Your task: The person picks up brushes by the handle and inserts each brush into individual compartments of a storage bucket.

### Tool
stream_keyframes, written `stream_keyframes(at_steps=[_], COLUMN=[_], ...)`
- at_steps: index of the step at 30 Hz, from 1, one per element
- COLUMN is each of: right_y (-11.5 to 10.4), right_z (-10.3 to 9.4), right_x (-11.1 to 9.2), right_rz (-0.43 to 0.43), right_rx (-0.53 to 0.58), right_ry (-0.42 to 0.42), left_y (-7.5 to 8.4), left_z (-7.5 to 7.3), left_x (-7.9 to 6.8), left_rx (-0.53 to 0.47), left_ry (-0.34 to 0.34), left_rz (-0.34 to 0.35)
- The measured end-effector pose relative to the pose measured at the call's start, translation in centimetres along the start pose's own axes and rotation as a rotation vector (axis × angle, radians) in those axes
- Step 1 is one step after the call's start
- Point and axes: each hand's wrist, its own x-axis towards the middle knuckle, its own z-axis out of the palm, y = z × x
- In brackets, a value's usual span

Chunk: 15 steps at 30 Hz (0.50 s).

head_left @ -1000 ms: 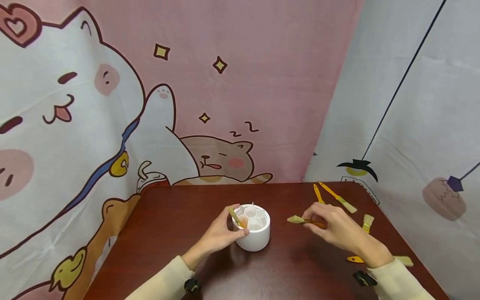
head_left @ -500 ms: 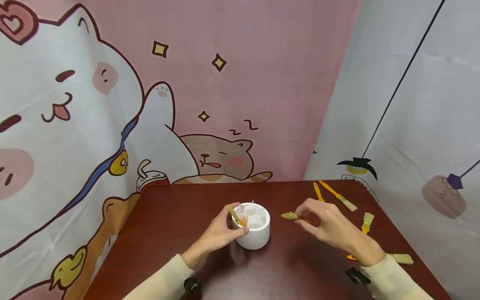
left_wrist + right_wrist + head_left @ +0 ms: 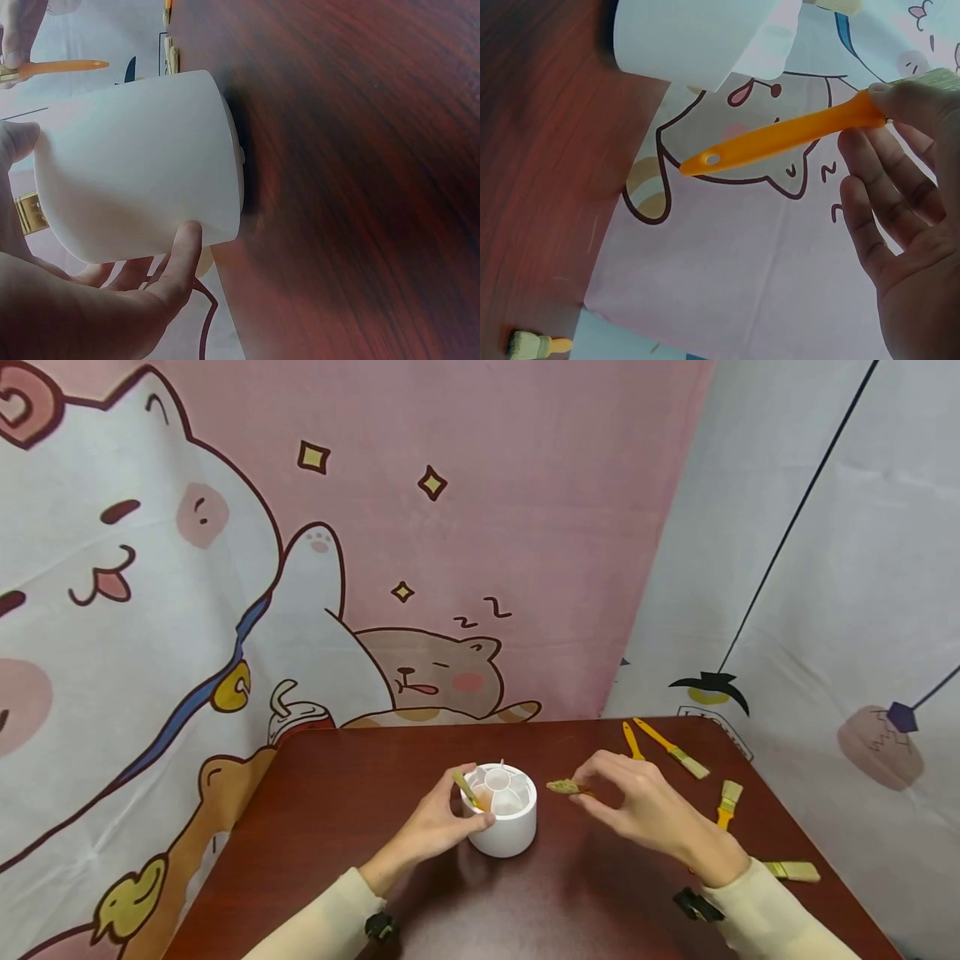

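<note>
A white round holder [image 3: 512,837] with inner compartments stands on the dark red table. My left hand [image 3: 431,827] grips its left side, thumb at the near rim and fingers round the wall, as the left wrist view shows. One paintbrush [image 3: 464,787] stands in the left compartment, leaning left with its bristles up. To the right of the holder, my right hand [image 3: 637,802] pinches another paintbrush [image 3: 780,142] near its ferrule, above the table. Its bristles [image 3: 562,787] point left in the head view, while the orange handle reaches toward the holder in the right wrist view.
Several yellow-handled paintbrushes lie on the table's right side: two at the back, including a long one [image 3: 672,750], one [image 3: 728,804] farther right, and one [image 3: 795,871] partly behind the right sleeve. A cartoon-printed cloth [image 3: 562,527] hangs behind the table.
My right hand has moved left toward the holder with its paintbrush, whose handle now shows less in the head view. My left hand keeps its grip on the holder.
</note>
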Motion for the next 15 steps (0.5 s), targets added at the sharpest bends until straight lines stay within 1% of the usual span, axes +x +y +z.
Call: stream_keyframes(at_steps=[6, 12, 15], right_y=[-0.4, -1.2, -1.5], right_z=[0.2, 0.3, 0.5], right_x=[0.6, 1.4, 1.8], right_rz=[-0.056, -0.037, -0.054], right_rx=[0.007, 0.042, 0.042], right_ry=[0.053, 0.052, 0.063], left_y=[0.1, 0.2, 0.1], left_z=[0.1, 0.0, 0.0], left_x=[0.0, -0.1, -0.1], left_rx=[0.005, 0.008, 0.009], left_ry=[0.002, 0.003, 0.002], left_rz=[0.001, -0.002, -0.003])
